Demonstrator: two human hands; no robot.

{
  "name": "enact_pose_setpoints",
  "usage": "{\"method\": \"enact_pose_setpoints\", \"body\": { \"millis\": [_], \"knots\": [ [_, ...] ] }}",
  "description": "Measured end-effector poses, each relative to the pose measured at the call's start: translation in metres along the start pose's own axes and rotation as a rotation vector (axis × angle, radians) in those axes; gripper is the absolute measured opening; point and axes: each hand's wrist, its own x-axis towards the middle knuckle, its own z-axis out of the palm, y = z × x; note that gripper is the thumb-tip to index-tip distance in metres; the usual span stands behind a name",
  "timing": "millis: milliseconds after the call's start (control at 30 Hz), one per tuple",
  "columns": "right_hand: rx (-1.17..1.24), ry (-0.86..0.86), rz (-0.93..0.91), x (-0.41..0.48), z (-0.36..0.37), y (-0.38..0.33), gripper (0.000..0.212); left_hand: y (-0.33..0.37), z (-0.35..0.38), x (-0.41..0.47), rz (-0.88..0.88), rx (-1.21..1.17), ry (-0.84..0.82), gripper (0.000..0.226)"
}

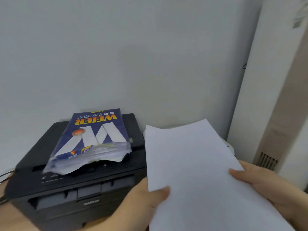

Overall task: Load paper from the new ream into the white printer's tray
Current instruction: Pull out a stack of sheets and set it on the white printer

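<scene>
A stack of white paper (pixel 191 164) is held up in front of me, tilted, at the right of the view. My left hand (pixel 146 195) grips its lower left edge, thumb on top. My right hand (pixel 260 182) grips its right edge. The blue ream wrapper (pixel 95 135), torn open at its near end, lies on top of a black printer (pixel 75 189) to the left of the stack. Behind the paper's right edge a small bit of a white object (pixel 230 146) shows, mostly hidden; I cannot tell whether it is the white printer.
The black printer stands on a wooden surface (pixel 15 219) against a pale wall. A cable (pixel 5 175) runs off at the far left. A tall cream floor air conditioner (pixel 275 114) with a lower grille stands at the right.
</scene>
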Motion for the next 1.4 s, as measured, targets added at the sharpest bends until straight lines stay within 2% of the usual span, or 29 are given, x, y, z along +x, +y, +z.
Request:
{"method": "enact_pose_setpoints", "body": {
  "millis": [100, 233, 400, 500, 600, 800, 933, 1133, 1233, 1333, 1400],
  "knots": [
    [-0.117, 0.047, 0.034, 0.059, -0.043, -0.024, 0.027, -0.003, 0.026, 0.069, -0.020, -0.030, 0.057, 0.028],
    [-0.241, 0.098, 0.115, 0.144, -0.092, -0.058, 0.020, -0.006, 0.056, 0.162, -0.049, -0.017, 0.116, 0.024],
    [-0.401, 0.089, 0.166, 0.255, -0.143, -0.084, 0.030, -0.017, 0.080, 0.267, -0.095, 0.010, 0.270, 0.020],
    [-0.466, 0.069, 0.175, 0.308, -0.158, -0.083, 0.033, -0.024, 0.081, 0.317, -0.128, 0.067, 0.339, 0.020],
    [-0.539, 0.037, 0.152, 0.348, -0.163, -0.071, 0.033, -0.034, 0.074, 0.353, -0.170, 0.158, 0.431, 0.010],
    [-0.678, 0.024, 0.067, 0.391, -0.163, -0.033, 0.033, -0.063, 0.058, 0.386, -0.228, 0.276, 0.552, 0.007],
    [-0.877, 0.087, -0.039, 0.406, -0.158, -0.021, 0.032, -0.067, 0.054, 0.398, -0.209, 0.482, 0.673, 0.039],
    [-1.184, 0.193, -0.143, 0.414, -0.156, -0.012, 0.043, -0.071, 0.050, 0.414, -0.201, 0.811, 0.704, 0.047],
    [-1.351, 0.237, -0.242, 0.410, -0.158, -0.009, 0.052, -0.078, 0.053, 0.412, -0.219, 1.072, 0.759, 0.063],
    [-1.486, 0.174, -0.348, 0.406, -0.159, -0.007, 0.054, -0.083, 0.055, 0.407, -0.088, 1.337, 0.679, 0.062],
    [-1.521, 0.105, -0.322, 0.404, -0.158, -0.003, 0.052, -0.089, 0.054, 0.404, -0.073, 1.408, 0.563, 0.055]
  ]
}}
